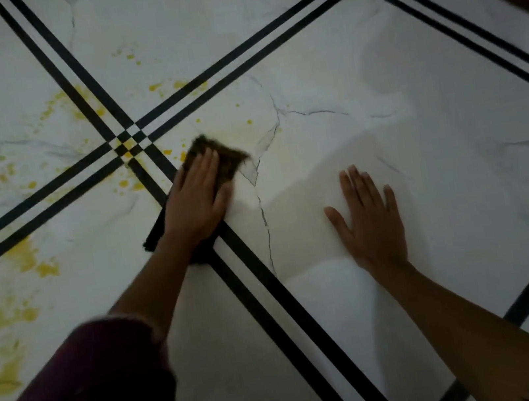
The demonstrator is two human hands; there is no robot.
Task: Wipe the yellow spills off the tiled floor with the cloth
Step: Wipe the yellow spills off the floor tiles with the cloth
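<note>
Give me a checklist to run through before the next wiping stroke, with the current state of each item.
1. Left hand flat on the dark brown cloth: ok.
2. Right hand braced on a bare part of the white marble-look tiled floor, away from spills: ok.
3. Yellow droplets beside the cloth near the black stripe crossing: not ok, still there.
4. Large yellow smears on the lower left tile: not ok, unwiped.
5. Yellow spots on the far tile: not ok.
6. Cloth clean enough to keep absorbing: cannot tell, blurred.
</note>
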